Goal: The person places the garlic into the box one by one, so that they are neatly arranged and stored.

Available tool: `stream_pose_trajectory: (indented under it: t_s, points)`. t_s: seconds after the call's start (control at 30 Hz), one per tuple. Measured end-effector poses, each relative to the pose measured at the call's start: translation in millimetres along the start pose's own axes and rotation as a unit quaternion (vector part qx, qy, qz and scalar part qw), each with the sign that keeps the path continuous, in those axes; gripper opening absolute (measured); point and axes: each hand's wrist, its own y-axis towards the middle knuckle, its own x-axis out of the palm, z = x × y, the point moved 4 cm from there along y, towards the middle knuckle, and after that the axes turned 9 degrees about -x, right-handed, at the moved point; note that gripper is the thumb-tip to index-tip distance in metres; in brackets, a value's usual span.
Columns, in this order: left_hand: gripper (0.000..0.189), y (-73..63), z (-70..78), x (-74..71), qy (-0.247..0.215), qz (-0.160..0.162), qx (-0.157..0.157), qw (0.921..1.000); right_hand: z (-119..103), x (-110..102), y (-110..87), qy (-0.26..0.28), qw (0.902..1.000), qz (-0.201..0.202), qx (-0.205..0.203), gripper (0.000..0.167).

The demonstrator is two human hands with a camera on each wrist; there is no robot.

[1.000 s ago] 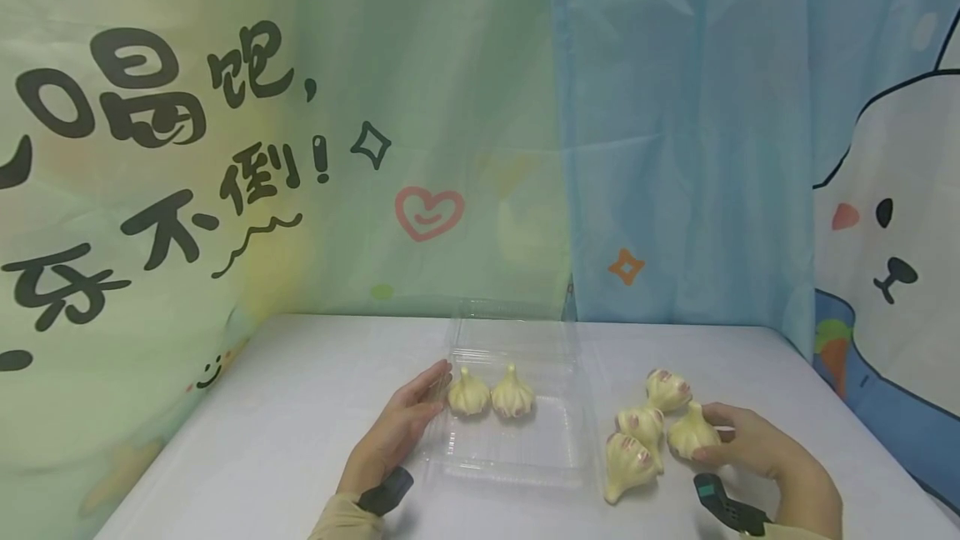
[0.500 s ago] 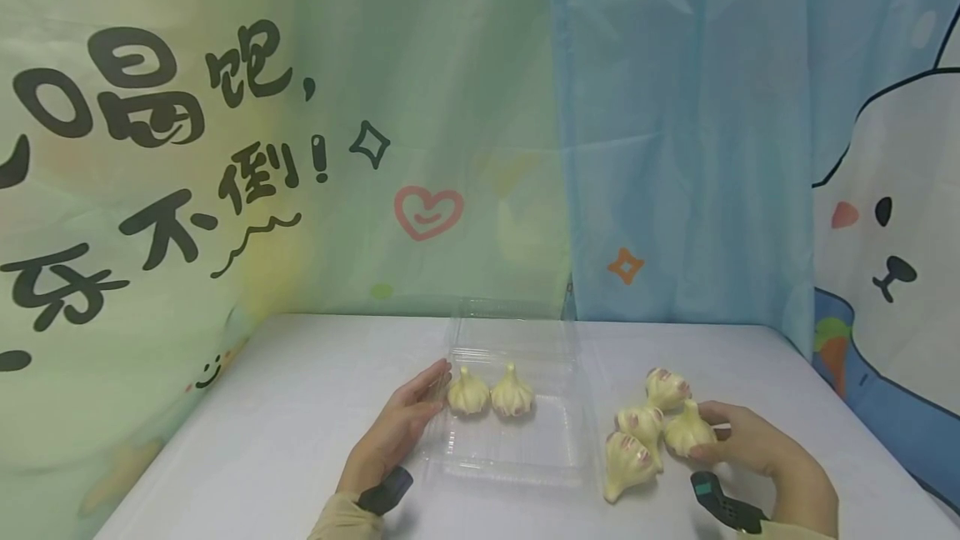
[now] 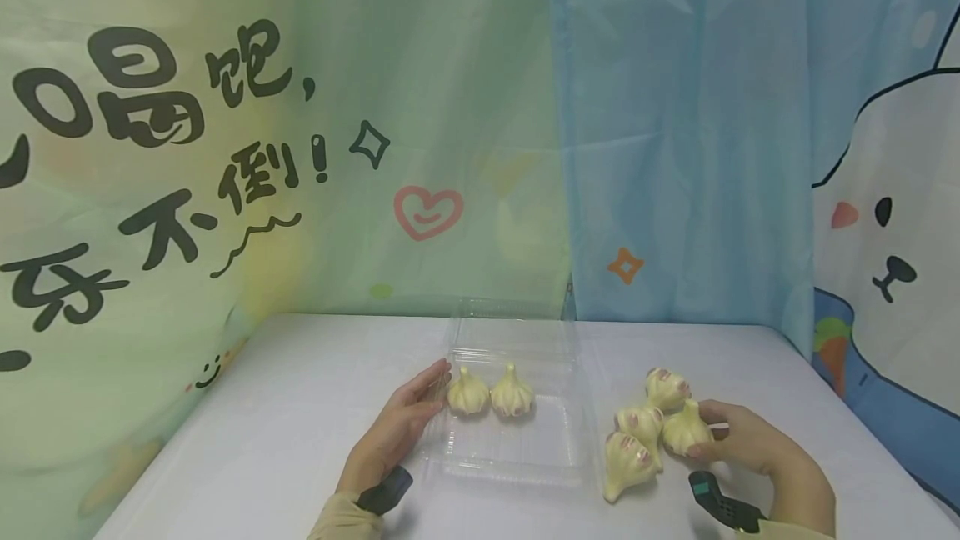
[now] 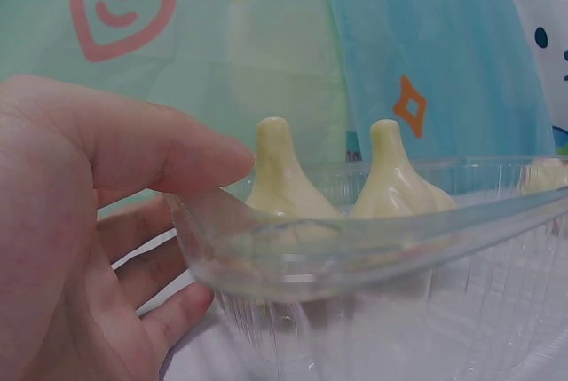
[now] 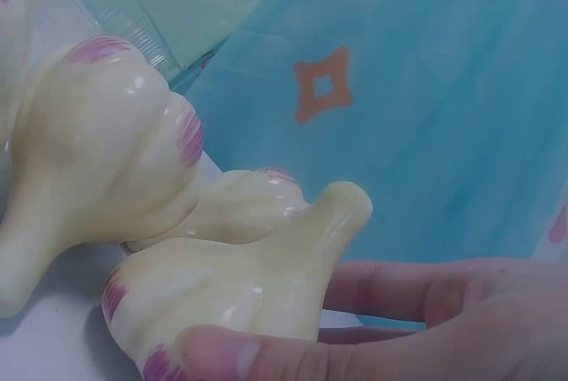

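Observation:
A clear plastic box [image 3: 517, 467] stands with its lid raised at the back, and two garlic bulbs [image 3: 512, 394] sit upright inside along the far left. At its left side is my left hand [image 3: 401, 425]; in the left wrist view the thumb [image 4: 177, 146] lies over the rim with the other fingers outside the wall, holding the edge. My right hand [image 3: 750, 440] pinches a glossy garlic bulb [image 5: 222, 297] between thumb and fingers, its stem pointing up. That bulb is beside several others on the table, among them a bulb lying on its side [image 3: 628, 463].
The white table [image 3: 285, 440] runs back to a printed curtain [image 3: 480, 148] in green and blue. Behind the box base, the raised clear lid [image 3: 513, 332] stands near the curtain. More garlic bulbs [image 3: 667, 390] lie close together between the box and my right hand.
My right hand and the garlic bulb in it have shifted slightly left, toward the other bulbs. The left hand and the box look unmoved.

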Motion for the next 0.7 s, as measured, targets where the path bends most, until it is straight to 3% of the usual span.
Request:
stream_pose_trajectory:
  t_s: [0.7]
  points:
    - [0.065,-1.6,1.2,0.7,0.013,-0.002,0.002,0.9999,-2.3,-2.2,-0.9,-0.007,0.9999,0.009,-0.013,0.100]
